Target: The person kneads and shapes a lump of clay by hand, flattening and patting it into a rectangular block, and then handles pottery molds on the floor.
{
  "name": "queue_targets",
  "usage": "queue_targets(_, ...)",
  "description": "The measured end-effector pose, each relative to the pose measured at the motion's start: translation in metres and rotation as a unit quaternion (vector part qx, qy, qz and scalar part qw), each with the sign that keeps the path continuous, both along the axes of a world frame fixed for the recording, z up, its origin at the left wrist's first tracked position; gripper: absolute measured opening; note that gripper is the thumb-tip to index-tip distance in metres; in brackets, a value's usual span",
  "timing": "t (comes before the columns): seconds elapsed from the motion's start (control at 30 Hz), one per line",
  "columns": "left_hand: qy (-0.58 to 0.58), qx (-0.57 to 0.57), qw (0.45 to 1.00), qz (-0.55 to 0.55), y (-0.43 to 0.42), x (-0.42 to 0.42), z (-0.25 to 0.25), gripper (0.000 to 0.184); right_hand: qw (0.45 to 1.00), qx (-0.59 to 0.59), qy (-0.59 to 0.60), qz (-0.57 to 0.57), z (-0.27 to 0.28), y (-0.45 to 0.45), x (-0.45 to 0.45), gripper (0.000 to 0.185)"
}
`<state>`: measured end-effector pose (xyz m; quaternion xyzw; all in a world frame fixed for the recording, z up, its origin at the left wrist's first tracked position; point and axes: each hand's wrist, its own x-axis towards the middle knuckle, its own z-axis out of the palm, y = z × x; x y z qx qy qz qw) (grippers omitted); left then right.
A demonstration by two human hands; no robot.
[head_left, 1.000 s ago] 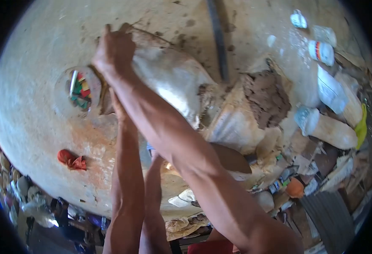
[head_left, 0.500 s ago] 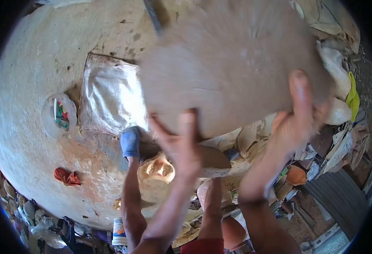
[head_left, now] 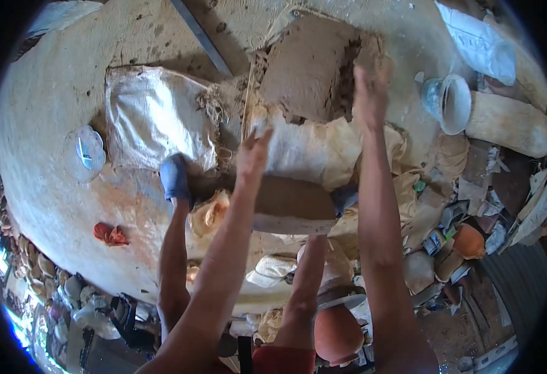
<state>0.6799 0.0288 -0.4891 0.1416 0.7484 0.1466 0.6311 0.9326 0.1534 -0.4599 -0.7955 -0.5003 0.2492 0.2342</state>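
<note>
A thick lump of grey-brown clay [head_left: 311,68] with torn, crumbly edges lies on a pale sack cloth [head_left: 317,149] on the floor. My left hand [head_left: 253,156] hovers over the cloth, below the clay's near left corner, its fingers apart and holding nothing. At the clay's right edge is my right hand [head_left: 372,96], fingers stretched out; whether it touches the clay I cannot tell. A brown slab-like piece with a pale side [head_left: 295,202] sits between my legs, partly behind the left forearm.
A shiny sack [head_left: 158,118] and a clear plastic bowl [head_left: 85,154] are on the left, with a red cloth [head_left: 110,234] nearer. A metal bar [head_left: 202,38] lies at the top. On the right are a bucket [head_left: 453,103] and piled scraps; a terracotta pot [head_left: 337,335] stands below.
Both hands held the large clay lump up close to my face; now it lies on the cloth, let go by the left hand at least. The hands are lower and apart.
</note>
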Motion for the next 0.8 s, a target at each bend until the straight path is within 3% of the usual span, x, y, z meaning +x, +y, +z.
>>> queue_targets(0.07, 0.11, 0.009, 0.987, -0.116, -0.062, -0.051, -0.051, 0.08, 0.987, -0.124, 0.078, -0.068, 0.012, -0.073, 0.031, 0.088)
queue_targets(0.1, 0.11, 0.043, 0.975, -0.186, -0.117, -0.081, -0.101, 0.075, 0.946, -0.313, 0.082, -0.014, -0.013, -0.125, 0.06, 0.084)
queue_targets(0.13, 0.108, 0.055, 0.967, -0.222, -0.141, -0.087, -0.106, 0.072, 0.881, -0.471, 0.024, 0.035, -0.039, -0.177, 0.07, 0.082)
queue_targets(0.17, 0.106, 0.068, 0.958, -0.257, -0.165, -0.092, -0.11, 0.069, 0.899, -0.425, 0.001, 0.107, -0.099, -0.267, 0.086, 0.086)
queue_targets(0.2, 0.025, -0.085, 0.98, -0.176, -0.15, -0.08, -0.073, 0.065, 0.867, -0.484, 0.095, 0.071, -0.092, -0.292, 0.077, 0.084)
queue_targets(0.27, -0.12, -0.204, 0.971, 0.001, -0.162, -0.064, -0.06, 0.063, 0.818, -0.539, 0.195, 0.049, -0.09, -0.328, 0.058, 0.083)
queue_targets(0.3, -0.18, -0.165, 0.965, 0.091, -0.18, -0.063, -0.076, 0.066, 0.815, -0.546, 0.193, 0.004, -0.099, -0.335, 0.053, 0.081)
queue_targets(0.33, -0.175, -0.194, 0.964, 0.06, -0.191, -0.064, -0.09, 0.061, 0.811, -0.551, 0.193, -0.036, -0.11, -0.338, 0.045, 0.08)
queue_targets(0.4, -0.117, -0.211, 0.97, -0.016, -0.233, -0.075, -0.127, 0.058, 0.752, -0.558, 0.331, -0.121, -0.096, -0.326, 0.04, 0.079)
queue_targets(0.47, -0.063, -0.173, 0.982, -0.047, -0.236, -0.069, -0.131, 0.061, 0.795, -0.564, 0.212, -0.072, -0.09, -0.33, 0.038, 0.078)
queue_targets(0.53, -0.02, -0.139, 0.983, -0.116, -0.207, -0.061, -0.073, 0.094, 0.767, -0.504, 0.327, -0.223, -0.064, -0.343, 0.026, 0.074)
queue_targets(0.63, -0.058, -0.156, 0.982, -0.088, -0.151, -0.069, 0.03, 0.098, 0.803, -0.444, 0.358, -0.175, -0.032, -0.392, 0.04, 0.071)
queue_targets(0.7, -0.068, -0.109, 0.988, -0.087, -0.171, -0.081, 0.04, 0.098, 0.859, -0.42, 0.274, -0.102, 0.018, -0.378, 0.02, 0.075)
queue_targets(0.8, -0.086, -0.048, 0.991, -0.09, -0.17, -0.122, 0.082, 0.096, 0.895, -0.377, 0.22, -0.088, 0.081, -0.36, -0.025, 0.076)
